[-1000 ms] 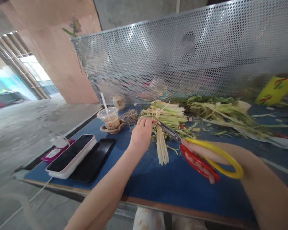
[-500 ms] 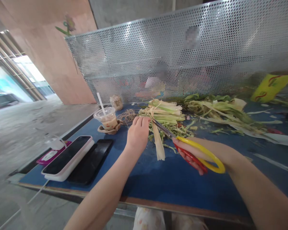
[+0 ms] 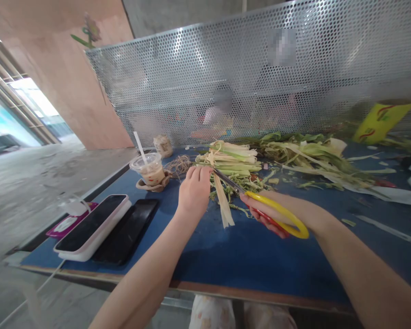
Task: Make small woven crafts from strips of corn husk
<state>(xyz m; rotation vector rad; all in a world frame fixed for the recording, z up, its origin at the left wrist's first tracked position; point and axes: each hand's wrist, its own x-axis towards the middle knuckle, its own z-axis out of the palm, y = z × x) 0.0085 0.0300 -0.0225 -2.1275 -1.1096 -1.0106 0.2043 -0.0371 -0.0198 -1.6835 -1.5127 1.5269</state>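
While the left hand (image 3: pixel 194 192) presses down on the near end of a tied bundle of pale green stalks (image 3: pixel 233 162), fingers curled over it, the right hand (image 3: pixel 277 211) grips a pair of scissors (image 3: pixel 260 205) with yellow and red handles, fingers closed through the loops. The scissor blades point away from the right hand toward the left hand's fingertips, meeting the bundle just beside them; the handles sit close together. A flat strip of pale husk (image 3: pixel 223 204) hangs from the bundle between the two hands and lies on the blue table (image 3: pixel 246 260). Beyond the right hand, a loose heap of green leaves and trimmings (image 3: pixel 315 160) spreads along the table. Past the left hand stand a plastic cup with a straw (image 3: pixel 150 168), a coil of twine (image 3: pixel 178 166) and a small jar (image 3: pixel 163 145). To the outer side of the left forearm lie a phone in a pale case (image 3: pixel 95 225) and a dark phone (image 3: pixel 128 233), side by side. A perforated metal screen (image 3: pixel 226 77) rises behind the table.
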